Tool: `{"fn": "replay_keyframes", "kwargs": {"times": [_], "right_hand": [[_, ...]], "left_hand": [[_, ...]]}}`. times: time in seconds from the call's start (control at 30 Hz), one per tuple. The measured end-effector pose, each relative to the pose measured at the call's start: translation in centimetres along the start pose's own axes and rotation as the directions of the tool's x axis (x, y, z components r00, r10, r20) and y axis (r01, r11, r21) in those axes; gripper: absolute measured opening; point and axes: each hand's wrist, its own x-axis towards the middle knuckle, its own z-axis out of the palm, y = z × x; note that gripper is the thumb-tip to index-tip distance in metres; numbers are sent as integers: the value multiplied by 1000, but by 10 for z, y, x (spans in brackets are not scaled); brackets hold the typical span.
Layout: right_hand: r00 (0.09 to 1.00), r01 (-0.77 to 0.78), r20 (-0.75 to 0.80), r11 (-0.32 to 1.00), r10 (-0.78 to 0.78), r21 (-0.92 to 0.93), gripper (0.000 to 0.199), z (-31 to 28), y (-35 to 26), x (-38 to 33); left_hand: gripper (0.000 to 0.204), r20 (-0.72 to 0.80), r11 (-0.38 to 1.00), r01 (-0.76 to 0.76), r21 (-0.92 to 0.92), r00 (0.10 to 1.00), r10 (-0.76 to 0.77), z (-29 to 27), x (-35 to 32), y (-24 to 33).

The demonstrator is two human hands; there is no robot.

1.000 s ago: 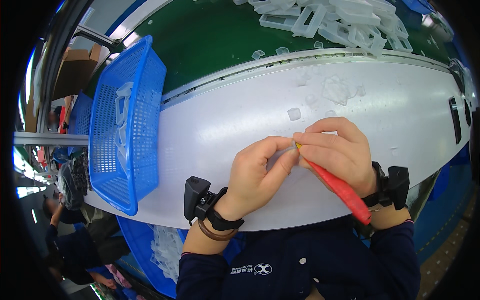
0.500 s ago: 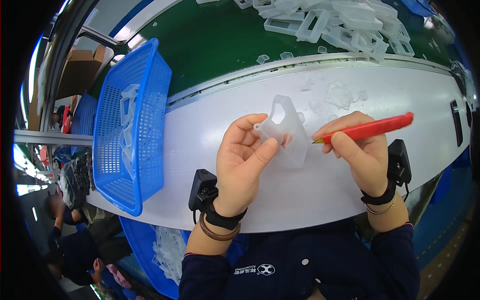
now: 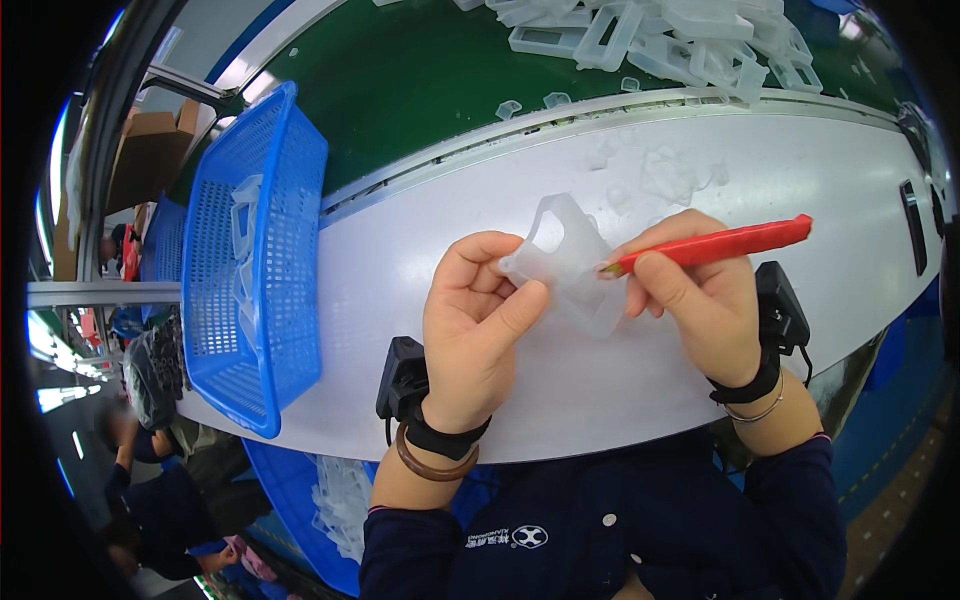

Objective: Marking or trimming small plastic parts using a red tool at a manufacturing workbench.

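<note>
My left hand (image 3: 475, 335) pinches a translucent white plastic part (image 3: 568, 262) with a rectangular opening, holding it just above the white table (image 3: 400, 250). My right hand (image 3: 695, 305) grips a red-handled knife (image 3: 715, 246) like a pen. The knife's tip touches the part's right edge. Both wrists carry black strapped devices.
A blue perforated basket (image 3: 250, 270) with a few clear parts stands at the left on the table. Small plastic scraps (image 3: 670, 175) lie beyond my hands. A green conveyor belt (image 3: 420, 80) behind carries several clear plastic frames (image 3: 660, 35). Another person (image 3: 150, 500) sits at lower left.
My hands have separated from a closed huddle. The left hand lifted the plastic part into view, and the right hand swung the red knife from pointing down-right to lying level, tip at the part.
</note>
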Motion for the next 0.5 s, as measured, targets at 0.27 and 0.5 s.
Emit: {"fn": "replay_keyframes", "kwargs": {"times": [0.27,0.5], "right_hand": [[571,448,-549,792,-611,-415,23,-101,-24,20],[531,337,-652,841,-540,-422,24,-115,-48,18]], "left_hand": [[27,122,974,-17,-226,991,46,-14,6,12],[31,52,992,-116,-42,992,118,-14,6,17]]}}
